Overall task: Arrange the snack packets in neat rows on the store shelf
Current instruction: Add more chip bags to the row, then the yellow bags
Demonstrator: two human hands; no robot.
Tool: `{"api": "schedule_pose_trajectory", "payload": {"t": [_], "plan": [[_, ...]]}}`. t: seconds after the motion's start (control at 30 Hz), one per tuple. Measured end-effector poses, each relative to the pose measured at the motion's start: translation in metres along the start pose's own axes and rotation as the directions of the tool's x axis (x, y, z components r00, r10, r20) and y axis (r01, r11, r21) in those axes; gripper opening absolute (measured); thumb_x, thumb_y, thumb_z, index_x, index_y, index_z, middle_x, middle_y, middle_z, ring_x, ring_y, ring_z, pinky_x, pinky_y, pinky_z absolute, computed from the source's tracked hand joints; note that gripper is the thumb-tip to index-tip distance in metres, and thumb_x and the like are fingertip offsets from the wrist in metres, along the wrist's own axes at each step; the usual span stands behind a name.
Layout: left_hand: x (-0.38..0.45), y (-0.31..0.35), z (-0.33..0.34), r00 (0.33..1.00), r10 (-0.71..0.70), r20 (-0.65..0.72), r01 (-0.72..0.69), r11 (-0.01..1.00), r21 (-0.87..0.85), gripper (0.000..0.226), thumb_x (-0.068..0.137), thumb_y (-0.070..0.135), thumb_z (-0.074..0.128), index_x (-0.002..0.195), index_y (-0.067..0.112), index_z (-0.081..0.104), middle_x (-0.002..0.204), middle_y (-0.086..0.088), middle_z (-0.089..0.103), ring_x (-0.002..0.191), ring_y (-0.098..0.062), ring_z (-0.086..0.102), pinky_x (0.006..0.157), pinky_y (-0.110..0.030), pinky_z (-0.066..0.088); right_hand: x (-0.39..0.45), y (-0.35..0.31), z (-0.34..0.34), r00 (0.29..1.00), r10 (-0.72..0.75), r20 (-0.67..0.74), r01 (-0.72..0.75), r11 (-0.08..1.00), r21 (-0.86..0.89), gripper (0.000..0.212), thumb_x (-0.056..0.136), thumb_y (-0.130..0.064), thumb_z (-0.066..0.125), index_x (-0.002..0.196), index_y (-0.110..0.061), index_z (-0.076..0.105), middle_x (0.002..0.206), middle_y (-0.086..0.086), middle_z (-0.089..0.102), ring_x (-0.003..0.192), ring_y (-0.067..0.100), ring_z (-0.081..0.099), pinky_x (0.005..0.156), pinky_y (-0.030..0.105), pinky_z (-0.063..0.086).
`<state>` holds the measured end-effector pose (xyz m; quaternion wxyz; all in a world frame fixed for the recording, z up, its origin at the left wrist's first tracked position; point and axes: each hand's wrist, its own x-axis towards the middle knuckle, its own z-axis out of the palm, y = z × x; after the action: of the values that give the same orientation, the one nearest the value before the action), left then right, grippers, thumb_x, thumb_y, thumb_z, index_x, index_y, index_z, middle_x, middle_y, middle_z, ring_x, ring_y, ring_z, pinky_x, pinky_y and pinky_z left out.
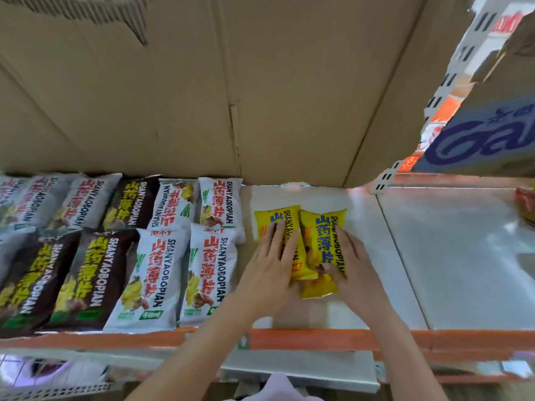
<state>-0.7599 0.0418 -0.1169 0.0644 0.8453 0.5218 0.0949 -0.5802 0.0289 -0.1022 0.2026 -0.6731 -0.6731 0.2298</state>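
**Two yellow packets under both hands on the store shelf**

Your left hand [267, 267] is lying on the left yellow packet [279, 224], its grip wide: the fingers are stretched forward and flat across the wrapper, pressing rather than curling round it. Your right hand [351, 264] is resting on the right yellow packet [325, 241], with the fingers along the packet's right edge and the thumb lying over its lower part; whether this grip is pinching the wrapper or only pressing on it, you cannot tell from this view. The two yellow packets are lying flat and touching each other, the right one overlapping the left one's edge, and both are sitting on the white shelf [385, 270], toward its back.

Just to the left, apart from the yellow pair, white packets [205, 267] with red lettering are lying in two rows, front and back. Further left, dark brown packets [86, 273] are continuing the same rows, and grey packets [43, 198] are filling the back row at the far left. An orange strip [318, 340] is running along the shelf's front edge. A cardboard sheet [202, 96] is standing behind the rows, covering the back of the shelf.
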Motion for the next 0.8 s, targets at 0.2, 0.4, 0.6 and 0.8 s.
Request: {"api": "schedule_pose_trajectory", "payload": {"t": [0.2, 0.4, 0.6, 0.8], "plan": [[0.046, -0.02, -0.013, 0.986, -0.13, 0.101, 0.119, 0.987, 0.107, 0.091, 0.084, 0.065, 0.031, 0.147, 0.002, 0.016, 0.15, -0.033, 0.007, 0.138, -0.052, 0.005, 0.112, -0.054, 0.011, 0.036, -0.013, 0.004, 0.974, 0.052, -0.219, -0.094, 0.978, -0.186, 0.053, 0.088, -0.017, 0.058, 0.138, -0.024, 0.044, 0.126, 0.013, 0.047, 0.112, 0.033, 0.042, 0.09, 0.041, 0.04], [0.055, -0.03, -0.024, 0.949, -0.264, 0.173, 0.241, 0.96, 0.141, 0.097, 0.078, 0.079, 0.009, 0.15, 0.015, 0.0, 0.154, -0.02, -0.015, 0.142, -0.035, -0.017, 0.111, -0.044, -0.019, 0.057, -0.031, 0.026, 0.999, 0.04, -0.018, -0.043, 0.971, -0.235, 0.06, 0.097, -0.037, 0.039, 0.149, -0.03, 0.01, 0.155, 0.003, 0.015, 0.138, 0.025, 0.02, 0.109, 0.037, 0.023], [0.056, -0.045, -0.03, 0.95, -0.231, 0.212, 0.195, 0.965, 0.176, 0.078, 0.089, 0.068, 0.016, 0.15, 0.023, -0.002, 0.156, -0.014, -0.014, 0.143, -0.031, -0.014, 0.112, -0.049, -0.016, 0.074, -0.045, 0.03, 0.996, 0.079, 0.028, -0.069, 0.96, -0.271, 0.059, 0.098, -0.043, 0.033, 0.149, -0.031, 0.005, 0.156, 0.004, 0.009, 0.141, 0.025, 0.014, 0.11, 0.04, 0.021], [0.049, -0.054, -0.025, 0.98, -0.138, 0.14, 0.119, 0.983, 0.138, 0.073, 0.092, 0.06, 0.024, 0.149, 0.024, -0.003, 0.156, -0.013, -0.013, 0.143, -0.031, -0.015, 0.116, -0.047, -0.008, 0.059, -0.045, 0.03, 0.993, 0.091, -0.069, -0.105, 0.966, -0.236, 0.057, 0.096, -0.043, 0.038, 0.147, -0.025, 0.021, 0.152, 0.007, 0.021, 0.136, 0.028, 0.024, 0.106, 0.04, 0.028]]}}
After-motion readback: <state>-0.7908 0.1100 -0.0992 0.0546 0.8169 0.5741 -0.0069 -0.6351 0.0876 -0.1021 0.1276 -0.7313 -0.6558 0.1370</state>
